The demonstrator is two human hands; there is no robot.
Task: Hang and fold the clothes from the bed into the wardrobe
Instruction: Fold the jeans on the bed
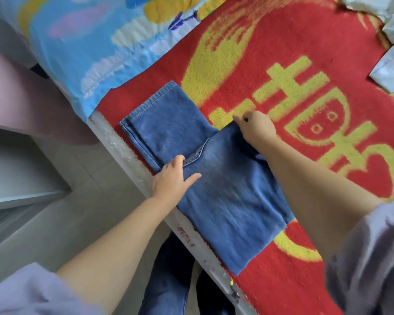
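Observation:
A pair of blue jeans [225, 196] lies folded along the near edge of the bed, on a red and yellow blanket [305, 64]. The leg ends point to the upper left, with the hems stacked. My left hand [171, 178] grips the near side of the fold, thumb stretched flat on the denim. My right hand [256, 127] pinches the far corner of the folded top layer.
A blue patterned pillow [89, 42] lies at the head of the bed, upper left. Pale garments [391, 71] sit at the upper right. The bed's white edge [127, 155] runs diagonally. Pink and white wardrobe shelves [21, 110] stand at the left. My legs stand below.

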